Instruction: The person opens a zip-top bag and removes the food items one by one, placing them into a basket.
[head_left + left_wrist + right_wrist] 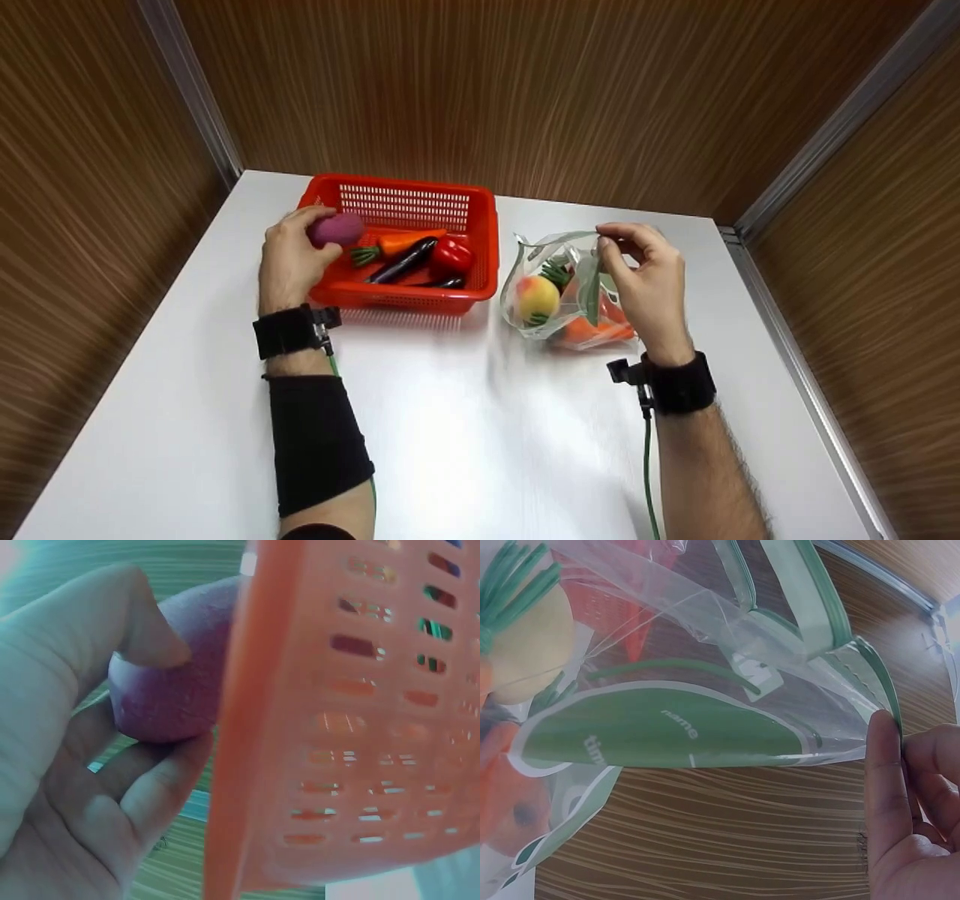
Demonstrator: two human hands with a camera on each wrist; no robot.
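Observation:
My left hand [289,259] grips a purple sweet potato [339,229] between thumb and fingers, above the left end of a red plastic basket [484,289]. In the left wrist view the basket's wall [262,720] hides part of the sweet potato [172,690]. My right hand [646,281] pinches the top edge of a clear zip bag [517,315] between thumb and fingers. The bag's mouth gapes. Inside it show a peach [538,298], orange vegetables that look like carrots, and green tops. Green printing [660,724] marks the bag's side in the right wrist view.
In the basket lie a carrot [401,241], an eggplant [405,260], a red bell pepper [451,256] and another dark, partly hidden vegetable [450,283]. Wood-grain panels [480,97] enclose the white table [435,420] at the back and sides. A green cable [647,472] trails from my right wrist.

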